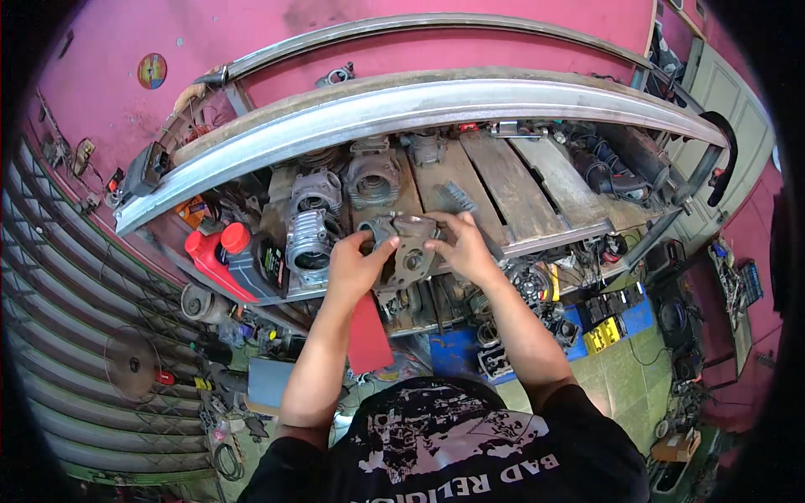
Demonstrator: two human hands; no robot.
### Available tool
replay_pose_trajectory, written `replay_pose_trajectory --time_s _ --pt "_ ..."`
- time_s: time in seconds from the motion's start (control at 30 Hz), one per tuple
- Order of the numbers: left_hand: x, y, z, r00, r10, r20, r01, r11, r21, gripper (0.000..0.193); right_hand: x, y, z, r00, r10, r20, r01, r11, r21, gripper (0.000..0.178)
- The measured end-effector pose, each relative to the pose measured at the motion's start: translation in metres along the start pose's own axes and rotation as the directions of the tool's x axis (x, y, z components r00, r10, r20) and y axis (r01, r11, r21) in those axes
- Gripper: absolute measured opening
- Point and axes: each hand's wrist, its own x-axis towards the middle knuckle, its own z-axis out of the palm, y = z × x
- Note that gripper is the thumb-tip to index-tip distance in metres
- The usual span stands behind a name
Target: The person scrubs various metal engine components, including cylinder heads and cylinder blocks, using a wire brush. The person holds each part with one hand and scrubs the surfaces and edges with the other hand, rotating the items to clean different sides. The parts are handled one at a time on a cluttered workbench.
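Both hands hold a grey cast-metal engine casing over the front edge of the wooden shelf. It has a flat flange with a round hole in it. My left hand grips its left side, with the thumb on the near face. My right hand closes on the right side, its thumb near the hole and its fingers along the top. Left of the casing stands a finned engine cylinder on the shelf. Behind that are two more metal casings. A small ribbed metal piece lies beyond my right hand.
A silver metal rail crosses above the shelf planks. Red and black bottles stand at the left end, and a power drill lies at the right. Engine parts crowd the lower level. A yellow case sits below right.
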Motion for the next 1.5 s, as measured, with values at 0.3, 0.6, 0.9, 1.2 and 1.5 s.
replay_pose_trajectory --time_s 0.3,0.6,0.9,1.2,1.5 --pt "0.030 -0.051 -0.013 0.976 -0.133 -0.172 0.119 0.989 -0.092 0.047 0.055 -0.009 0.015 0.991 0.027 0.130 0.003 0.973 -0.230 0.048" --pt "0.000 -0.084 -0.007 0.988 -0.049 -0.149 0.016 0.976 -0.216 0.039 0.050 -0.004 0.006 1.000 0.008 0.000 -0.007 0.967 -0.255 0.056" --pt "-0.003 -0.078 -0.015 0.982 -0.045 -0.186 0.033 0.997 -0.064 0.043 -0.029 0.036 -0.048 0.969 0.182 -0.169 -0.230 0.403 -0.886 0.057" --pt "0.000 -0.078 -0.008 0.975 -0.054 -0.215 0.023 0.989 -0.144 0.041 -0.095 0.114 -0.072 0.922 0.317 -0.221 -0.335 0.941 -0.051 0.059" --pt "0.001 -0.075 -0.020 0.989 -0.111 -0.096 0.097 0.985 -0.141 0.045 -0.130 0.019 -0.006 0.871 0.115 -0.477 -0.301 0.893 -0.333 0.058"
